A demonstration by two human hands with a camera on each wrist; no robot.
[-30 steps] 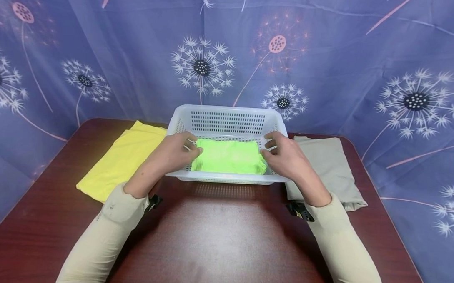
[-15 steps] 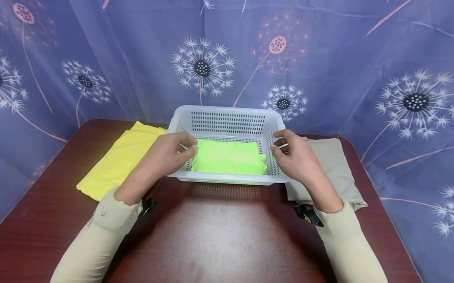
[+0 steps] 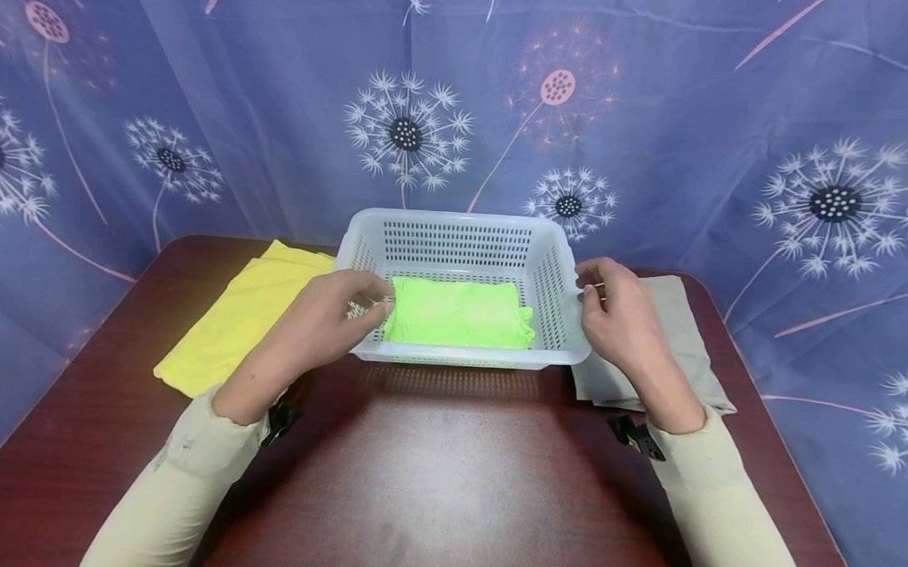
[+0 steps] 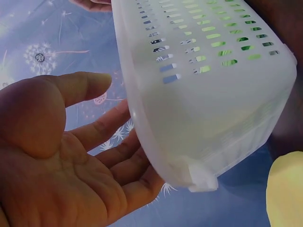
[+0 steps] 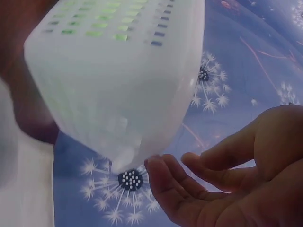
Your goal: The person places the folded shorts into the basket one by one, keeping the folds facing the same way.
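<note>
A folded bright green cloth (image 3: 456, 313) lies on the bottom of a white perforated plastic basket (image 3: 466, 355). Over the basket's left rim hovers my left hand (image 3: 321, 316), its fingers relaxed and thumb apart, holding nothing. The left wrist view shows the fingers of that hand (image 4: 80, 165) against or just behind the rim; contact is unclear. My right hand (image 3: 624, 319) is just outside the right rim, fingers loosely bent. In the right wrist view its fingertips come close to the basket's corner (image 5: 113, 85), and nothing is between thumb and fingers.
A folded yellow cloth (image 3: 235, 326) lies left of the basket, partly under my left forearm in view. To the right lies a folded grey cloth (image 3: 685, 342). The dark red table (image 3: 447, 475) ends at a blue dandelion-print curtain (image 3: 280, 102) behind.
Both hands have moved outward from the green cloth's ends: the right one past the right rim, the left one slightly leftward. Cloth and basket have stayed in place.
</note>
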